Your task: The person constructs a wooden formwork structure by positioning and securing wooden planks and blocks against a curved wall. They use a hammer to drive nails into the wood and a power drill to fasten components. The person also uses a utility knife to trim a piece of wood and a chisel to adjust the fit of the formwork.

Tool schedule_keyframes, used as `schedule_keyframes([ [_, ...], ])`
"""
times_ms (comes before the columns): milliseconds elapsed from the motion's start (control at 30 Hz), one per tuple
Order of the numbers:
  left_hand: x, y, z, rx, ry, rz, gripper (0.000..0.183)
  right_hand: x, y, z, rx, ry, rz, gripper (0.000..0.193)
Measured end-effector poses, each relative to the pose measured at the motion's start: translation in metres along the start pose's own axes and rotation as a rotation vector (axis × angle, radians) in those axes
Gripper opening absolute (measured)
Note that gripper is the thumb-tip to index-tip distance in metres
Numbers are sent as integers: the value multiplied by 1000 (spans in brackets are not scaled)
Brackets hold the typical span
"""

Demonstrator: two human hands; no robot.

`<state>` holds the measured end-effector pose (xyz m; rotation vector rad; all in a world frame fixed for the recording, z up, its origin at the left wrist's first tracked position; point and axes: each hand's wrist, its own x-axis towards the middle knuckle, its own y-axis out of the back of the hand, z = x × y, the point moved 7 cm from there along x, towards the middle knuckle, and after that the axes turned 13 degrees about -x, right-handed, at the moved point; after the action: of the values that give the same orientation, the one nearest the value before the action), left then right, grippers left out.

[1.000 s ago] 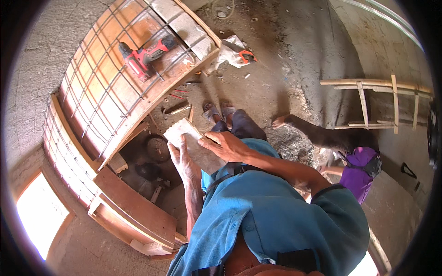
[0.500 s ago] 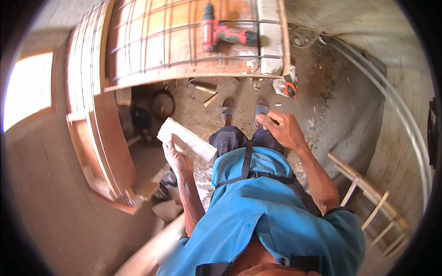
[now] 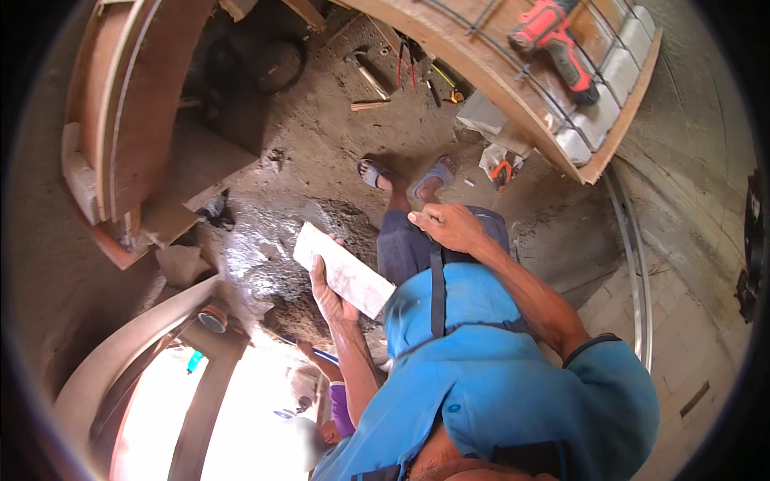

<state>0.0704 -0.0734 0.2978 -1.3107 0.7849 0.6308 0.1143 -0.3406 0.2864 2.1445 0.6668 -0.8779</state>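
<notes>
My left grip (image 3: 331, 300) holds a pale rectangular slab (image 3: 350, 272), thumb across the face toward me and fingertips showing past the far edge. The slab slants in front of the body, its lower end beside the blue shirt (image 3: 497, 385). My right grip (image 3: 451, 228) is narrow, fingers curled above the dark trousers (image 3: 399, 250); I can't tell whether it has anything inside. From here I see a red-and-black cordless drill (image 3: 564, 54) atop the wooden formwork (image 3: 481, 74), and a hammer (image 3: 373, 82) near red-handled pliers (image 3: 400, 66).
</notes>
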Motion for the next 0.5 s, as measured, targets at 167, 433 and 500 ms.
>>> schedule_keyframes([
  [167, 45, -1, -29, -179, 90, -57, 59, 101, -66, 55, -25, 92, 179, 34],
  [433, 161, 104, -54, -349, 115, 108, 54, 272, -130, 166, 22, -128, 38, 28],
  [500, 191, 137, -59, -254, 60, 186, 59, 320, -136, 196, -89, -119, 14, 32],
])
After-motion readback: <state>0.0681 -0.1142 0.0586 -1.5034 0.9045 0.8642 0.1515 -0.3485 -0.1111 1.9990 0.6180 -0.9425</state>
